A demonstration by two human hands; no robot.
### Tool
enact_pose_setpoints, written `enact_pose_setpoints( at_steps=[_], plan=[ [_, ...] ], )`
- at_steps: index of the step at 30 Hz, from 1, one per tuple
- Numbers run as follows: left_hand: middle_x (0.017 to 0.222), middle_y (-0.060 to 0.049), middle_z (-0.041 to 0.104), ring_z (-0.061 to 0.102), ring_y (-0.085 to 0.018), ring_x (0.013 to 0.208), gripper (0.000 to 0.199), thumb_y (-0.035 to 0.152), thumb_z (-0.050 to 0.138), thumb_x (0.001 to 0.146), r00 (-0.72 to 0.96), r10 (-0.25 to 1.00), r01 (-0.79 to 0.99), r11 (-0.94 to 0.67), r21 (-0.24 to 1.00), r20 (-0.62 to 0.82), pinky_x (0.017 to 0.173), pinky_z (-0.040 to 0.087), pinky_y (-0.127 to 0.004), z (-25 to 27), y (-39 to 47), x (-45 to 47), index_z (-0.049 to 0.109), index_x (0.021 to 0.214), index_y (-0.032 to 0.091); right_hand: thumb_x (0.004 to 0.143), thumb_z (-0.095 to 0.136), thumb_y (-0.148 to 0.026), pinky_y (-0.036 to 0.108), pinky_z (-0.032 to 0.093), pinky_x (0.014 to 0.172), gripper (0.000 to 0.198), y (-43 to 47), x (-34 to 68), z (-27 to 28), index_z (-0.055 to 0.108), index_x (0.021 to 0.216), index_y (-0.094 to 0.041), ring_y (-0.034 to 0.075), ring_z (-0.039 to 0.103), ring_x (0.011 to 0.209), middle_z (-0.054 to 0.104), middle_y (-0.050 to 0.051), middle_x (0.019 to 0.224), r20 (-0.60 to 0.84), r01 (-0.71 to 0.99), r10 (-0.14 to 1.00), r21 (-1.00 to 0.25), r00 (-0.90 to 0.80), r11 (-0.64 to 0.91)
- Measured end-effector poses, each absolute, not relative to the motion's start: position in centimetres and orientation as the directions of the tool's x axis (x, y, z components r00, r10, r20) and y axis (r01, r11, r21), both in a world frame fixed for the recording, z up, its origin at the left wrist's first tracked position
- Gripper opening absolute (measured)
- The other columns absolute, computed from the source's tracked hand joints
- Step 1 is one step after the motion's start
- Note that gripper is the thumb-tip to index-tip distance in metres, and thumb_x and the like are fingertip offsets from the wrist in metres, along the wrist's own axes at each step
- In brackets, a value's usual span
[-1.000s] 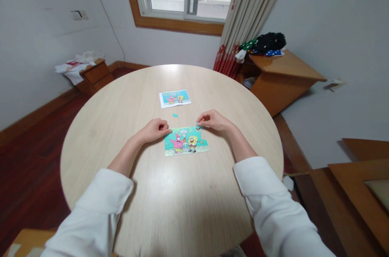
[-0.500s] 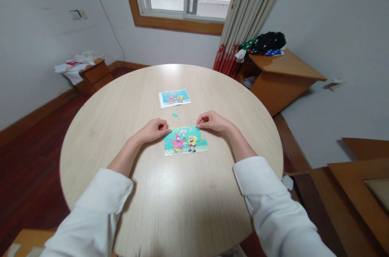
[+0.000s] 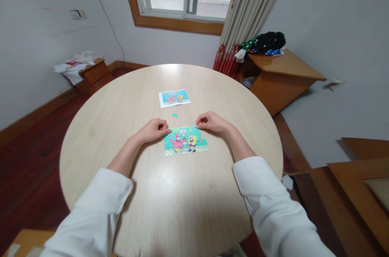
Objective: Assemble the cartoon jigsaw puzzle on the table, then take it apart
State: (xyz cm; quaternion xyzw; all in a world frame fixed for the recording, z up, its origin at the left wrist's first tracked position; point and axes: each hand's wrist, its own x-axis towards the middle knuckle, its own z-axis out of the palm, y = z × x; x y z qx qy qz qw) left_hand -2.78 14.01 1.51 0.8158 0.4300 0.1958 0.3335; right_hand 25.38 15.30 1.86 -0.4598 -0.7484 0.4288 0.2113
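A cartoon jigsaw puzzle [image 3: 178, 141] lies flat on the table, its upper right corner showing a notched gap. My left hand [image 3: 154, 130] is closed, fingers curled, with the thumb pressing the puzzle's upper left corner. At the top edge, near the gap, my right hand [image 3: 213, 121] pinches a small puzzle piece, mostly hidden by the fingertips. Loose turquoise puzzle material [image 3: 174, 115] rests just beyond the puzzle, too small to tell if it is one piece or two. Farther back lies a printed reference picture [image 3: 175, 98] with the same cartoon scene.
The round wooden table [image 3: 170, 208] fills the middle of the view. A cabinet [image 3: 282, 64] topped with cloths stands behind it on the right, beside a curtain [image 3: 243, 18]. A small drawer unit [image 3: 95, 75] with papers is at the back left.
My right fingertips have lowered very slightly at the puzzle's top edge, and the piece there now looks flush with its neighbours. My left hand has stayed in place.
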Motion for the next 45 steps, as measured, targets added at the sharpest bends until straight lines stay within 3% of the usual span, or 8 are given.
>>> enact_pose_setpoints(
  at_steps=[17, 34, 45],
  plan=[
    [0.055, 0.005, 0.032, 0.030, -0.008, 0.053, 0.034, 0.033, 0.056, 0.076, 0.553, 0.833, 0.558, -0.403, 0.725, 0.038, 0.054, 0.027, -0.024, 1.6, 14.0, -2.7, 0.033, 0.055, 0.019, 0.065, 0.065, -0.031, 0.026, 0.036, 0.057, 0.019, 15.1, 25.0, 2.3, 0.066, 0.070, -0.012, 0.011, 0.047, 0.058, 0.058, 0.001, 0.062, -0.103, 0.555, 0.880, -0.808, -0.465, 0.199],
    [0.054, 0.005, 0.032, 0.030, -0.008, 0.053, 0.034, 0.032, 0.056, 0.075, 0.548, 0.836, 0.553, -0.388, 0.738, 0.028, 0.053, 0.026, -0.024, 1.6, 14.0, -2.7, 0.033, 0.054, 0.019, 0.064, 0.063, -0.022, 0.024, 0.032, 0.054, 0.010, 14.9, 24.6, 2.6, 0.056, 0.063, -0.016, 0.009, 0.043, 0.055, 0.050, -0.003, 0.057, -0.106, 0.553, 0.886, -0.813, -0.452, 0.185],
    [0.053, 0.006, 0.031, 0.029, -0.008, 0.052, 0.035, 0.035, 0.056, 0.074, 0.518, 0.854, 0.540, -0.369, 0.757, 0.047, 0.051, 0.025, -0.023, 1.7, 13.9, -2.5, 0.032, 0.054, 0.019, 0.068, 0.063, -0.015, 0.024, 0.034, 0.060, 0.010, 14.1, 22.6, 3.1, 0.055, 0.063, -0.016, 0.009, 0.044, 0.057, 0.051, -0.003, 0.060, -0.028, 0.641, 0.921, -0.727, -0.388, 0.248]
  ],
)
